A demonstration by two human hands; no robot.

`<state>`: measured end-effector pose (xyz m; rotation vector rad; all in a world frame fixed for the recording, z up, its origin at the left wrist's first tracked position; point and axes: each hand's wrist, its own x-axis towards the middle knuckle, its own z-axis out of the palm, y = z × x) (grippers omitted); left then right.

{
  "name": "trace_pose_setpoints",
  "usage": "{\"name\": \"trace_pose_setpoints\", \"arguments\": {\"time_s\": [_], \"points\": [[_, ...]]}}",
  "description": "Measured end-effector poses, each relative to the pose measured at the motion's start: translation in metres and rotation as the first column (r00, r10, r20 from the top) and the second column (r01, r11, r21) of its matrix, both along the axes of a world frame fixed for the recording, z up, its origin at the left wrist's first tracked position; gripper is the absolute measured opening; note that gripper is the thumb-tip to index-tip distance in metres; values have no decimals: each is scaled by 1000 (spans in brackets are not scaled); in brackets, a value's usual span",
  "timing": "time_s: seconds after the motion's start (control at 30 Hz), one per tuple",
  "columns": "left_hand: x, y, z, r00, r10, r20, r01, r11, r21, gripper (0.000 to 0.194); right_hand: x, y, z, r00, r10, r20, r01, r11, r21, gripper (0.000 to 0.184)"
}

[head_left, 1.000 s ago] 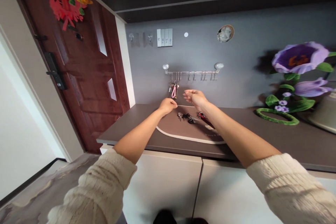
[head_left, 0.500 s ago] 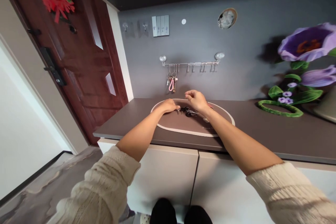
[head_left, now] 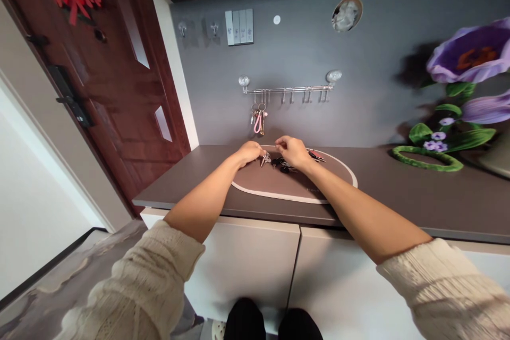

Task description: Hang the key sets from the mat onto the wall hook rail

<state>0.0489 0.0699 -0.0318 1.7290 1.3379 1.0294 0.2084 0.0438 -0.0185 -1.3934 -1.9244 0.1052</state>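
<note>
My left hand [head_left: 249, 153] is closed at the fingertips on a small bunch of keys [head_left: 265, 158], which hangs just over the oval brown mat [head_left: 271, 183]. My right hand [head_left: 294, 152] is beside it, thumb and fingers pinched together; anything between them is too small to make out. Below my right hand, a dark bunch of keys [head_left: 283, 167] lies on the mat, partly covered by the hand. A red item with metal keys [head_left: 316, 155] shows behind my right wrist.
A clear hook rail [head_left: 290, 89] is on the grey wall, with keys and a pink strap [head_left: 258, 122] hanging at its left end. Purple artificial flowers [head_left: 470, 58] and a green ring [head_left: 426, 159] stand to the right on the counter [head_left: 398, 196]. A dark red door [head_left: 131, 133] is at left.
My left hand has lifted slightly and moved a little left, with the keys now more visible at its fingertips. My right hand stays pinched nearby. The view has shifted slightly.
</note>
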Motion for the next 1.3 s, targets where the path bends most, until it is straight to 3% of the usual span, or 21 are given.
{"name": "trace_pose_setpoints", "arguments": {"time_s": [0.2,0.37,0.6,1.07,1.3], "points": [[5,-3,6,973,-29,228,48,996,-77,12,1,2,-2,1000,4,17,-4,1000,-8,16],[6,-10,14,909,-42,414,113,982,-149,12,2,5,-4,1000,28,-3,-28,1000,3,15],[6,-14,20,815,-17,579,125,981,-147,9,-2,-4,0,994,91,-58,-88,995,51,12],[10,-16,20,724,-108,681,212,975,-72,10,-4,-9,2,987,102,-124,-83,986,147,12],[10,-18,22,689,-136,711,258,964,-66,9,0,-2,0,954,178,-242,-128,970,207,17]]}}
